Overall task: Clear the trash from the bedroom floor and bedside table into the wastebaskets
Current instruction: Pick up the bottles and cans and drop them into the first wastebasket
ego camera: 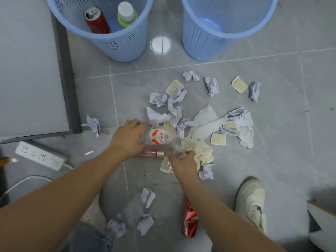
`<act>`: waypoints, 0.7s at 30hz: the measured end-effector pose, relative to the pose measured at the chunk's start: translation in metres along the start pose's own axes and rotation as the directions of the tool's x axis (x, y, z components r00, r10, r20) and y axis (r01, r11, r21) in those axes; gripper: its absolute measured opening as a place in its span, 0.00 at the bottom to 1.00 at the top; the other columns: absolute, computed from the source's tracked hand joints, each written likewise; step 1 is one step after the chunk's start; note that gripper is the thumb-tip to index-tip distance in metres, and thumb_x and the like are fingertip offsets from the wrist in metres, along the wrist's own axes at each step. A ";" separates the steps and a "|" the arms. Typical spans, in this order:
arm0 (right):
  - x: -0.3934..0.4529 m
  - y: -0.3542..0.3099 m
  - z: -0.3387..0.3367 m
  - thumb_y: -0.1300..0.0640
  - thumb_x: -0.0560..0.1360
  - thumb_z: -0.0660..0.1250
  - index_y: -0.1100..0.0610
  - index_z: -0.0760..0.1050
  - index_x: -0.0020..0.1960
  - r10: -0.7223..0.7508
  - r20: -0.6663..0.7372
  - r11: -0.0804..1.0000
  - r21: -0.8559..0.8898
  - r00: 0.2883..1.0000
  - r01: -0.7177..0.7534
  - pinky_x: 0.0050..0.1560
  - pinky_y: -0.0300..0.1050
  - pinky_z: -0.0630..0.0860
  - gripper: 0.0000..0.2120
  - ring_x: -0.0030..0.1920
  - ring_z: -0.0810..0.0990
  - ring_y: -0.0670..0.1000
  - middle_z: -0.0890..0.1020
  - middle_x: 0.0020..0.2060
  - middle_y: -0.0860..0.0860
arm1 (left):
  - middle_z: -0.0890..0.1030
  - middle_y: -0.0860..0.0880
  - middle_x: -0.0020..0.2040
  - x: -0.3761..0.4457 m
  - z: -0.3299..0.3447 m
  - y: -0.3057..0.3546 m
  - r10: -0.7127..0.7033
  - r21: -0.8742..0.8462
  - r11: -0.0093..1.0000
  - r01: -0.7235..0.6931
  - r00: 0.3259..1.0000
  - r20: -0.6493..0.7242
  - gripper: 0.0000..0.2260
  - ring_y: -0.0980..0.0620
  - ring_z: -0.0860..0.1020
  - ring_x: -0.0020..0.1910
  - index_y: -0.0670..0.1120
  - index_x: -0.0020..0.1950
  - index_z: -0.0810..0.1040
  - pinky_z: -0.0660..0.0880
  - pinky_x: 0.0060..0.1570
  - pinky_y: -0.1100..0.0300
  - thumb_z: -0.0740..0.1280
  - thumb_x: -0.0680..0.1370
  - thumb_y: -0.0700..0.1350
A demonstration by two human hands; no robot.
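Two blue wastebaskets stand at the top: the left wastebasket (125, 46) holds a red can (96, 20) and a green bottle with a white cap (126, 14); the right wastebasket (205, 46) shows nothing inside. My left hand (128, 138) grips the base end of a clear plastic bottle with a red-and-white label (161, 136), which lies on its side. My right hand (183, 161) closes on a clear plastic cup (175, 152). A small pink bottle (151, 154) lies under my left hand. Crumpled paper balls (158, 100), cream sauce packets (219, 139) and white tissues (205, 122) litter the floor.
A crushed red can (190, 221) lies on the floor under my right forearm. A white power strip (41, 158) with its cable sits at the left, below a grey furniture panel (29, 70). My white shoe (251, 200) is at the right. More paper balls (148, 197) lie near my knees.
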State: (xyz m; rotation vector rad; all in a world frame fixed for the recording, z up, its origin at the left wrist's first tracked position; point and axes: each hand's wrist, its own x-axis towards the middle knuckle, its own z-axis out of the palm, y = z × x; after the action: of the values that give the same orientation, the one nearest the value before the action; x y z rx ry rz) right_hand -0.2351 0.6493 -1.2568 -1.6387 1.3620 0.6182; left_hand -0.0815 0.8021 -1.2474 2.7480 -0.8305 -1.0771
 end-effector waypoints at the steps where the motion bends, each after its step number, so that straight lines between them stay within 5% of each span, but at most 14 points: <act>1: 0.007 -0.003 0.009 0.39 0.71 0.76 0.57 0.65 0.67 0.003 -0.028 1.000 -0.003 1.000 -0.004 0.59 0.52 0.76 0.35 0.60 0.79 0.60 0.79 0.60 0.56 | 0.74 0.48 0.69 0.008 0.003 -0.001 0.031 0.037 0.999 -0.032 0.999 0.017 0.31 0.45 0.72 0.67 0.53 0.76 0.68 0.75 0.61 0.48 0.72 0.74 0.56; 6: 0.010 -0.016 0.010 0.29 0.64 0.72 0.54 0.66 0.65 -0.001 -0.030 0.997 -0.077 1.000 -0.002 0.55 0.53 0.78 0.41 0.56 0.81 0.59 0.80 0.55 0.53 | 0.74 0.49 0.66 0.011 0.007 -0.003 0.047 -0.015 0.999 -0.046 0.994 0.094 0.34 0.47 0.74 0.63 0.52 0.73 0.67 0.77 0.54 0.51 0.70 0.72 0.66; 8: -0.007 -0.023 -0.010 0.34 0.64 0.74 0.53 0.67 0.63 -0.034 -0.055 0.994 -0.110 0.998 0.028 0.55 0.53 0.77 0.37 0.56 0.81 0.58 0.80 0.54 0.51 | 0.75 0.52 0.61 -0.006 -0.010 -0.001 -0.021 -0.158 0.987 0.032 0.998 0.066 0.35 0.49 0.77 0.59 0.54 0.69 0.68 0.78 0.52 0.50 0.72 0.68 0.68; 11: -0.047 -0.055 -0.051 0.41 0.67 0.77 0.50 0.66 0.69 -0.142 -0.114 0.988 -0.070 0.983 0.135 0.52 0.47 0.73 0.36 0.53 0.80 0.52 0.80 0.54 0.47 | 0.77 0.57 0.54 -0.043 -0.059 0.007 -0.153 -0.589 0.803 0.092 0.987 -0.054 0.33 0.57 0.79 0.51 0.57 0.61 0.69 0.78 0.49 0.56 0.71 0.60 0.68; 13: -0.076 -0.094 -0.079 0.43 0.68 0.79 0.46 0.65 0.68 -0.269 -0.144 0.962 0.005 0.952 0.273 0.51 0.47 0.73 0.35 0.52 0.80 0.49 0.79 0.53 0.44 | 0.79 0.63 0.54 -0.068 -0.103 0.015 -0.197 -0.746 0.666 0.003 0.965 -0.173 0.29 0.62 0.79 0.53 0.63 0.60 0.68 0.76 0.50 0.66 0.76 0.63 0.59; 17: -0.140 -0.209 -0.119 0.50 0.68 0.80 0.43 0.66 0.66 -0.569 -0.169 0.773 0.224 0.804 0.594 0.62 0.52 0.79 0.33 0.61 0.79 0.48 0.76 0.60 0.44 | 0.82 0.63 0.54 -0.088 -0.198 0.011 -0.352 -0.817 0.553 -0.165 0.842 -0.409 0.29 0.67 0.79 0.55 0.60 0.61 0.74 0.74 0.54 0.73 0.82 0.67 0.41; 21: -0.168 -0.333 -0.129 0.51 0.70 0.80 0.44 0.66 0.70 -0.811 -0.187 0.523 0.190 0.554 0.831 0.63 0.47 0.76 0.33 0.66 0.75 0.47 0.75 0.64 0.43 | 0.85 0.53 0.56 -0.067 -0.290 -0.014 -0.463 -0.837 0.476 -0.272 0.731 -0.501 0.27 0.55 0.83 0.56 0.48 0.63 0.79 0.81 0.58 0.52 0.82 0.66 0.49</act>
State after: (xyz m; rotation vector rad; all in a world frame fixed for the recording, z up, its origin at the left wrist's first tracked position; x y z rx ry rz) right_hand 0.0150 0.6221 -0.9522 -1.8479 0.5087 -0.2068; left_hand 0.0726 0.8122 -0.9923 1.9371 0.0854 -0.2110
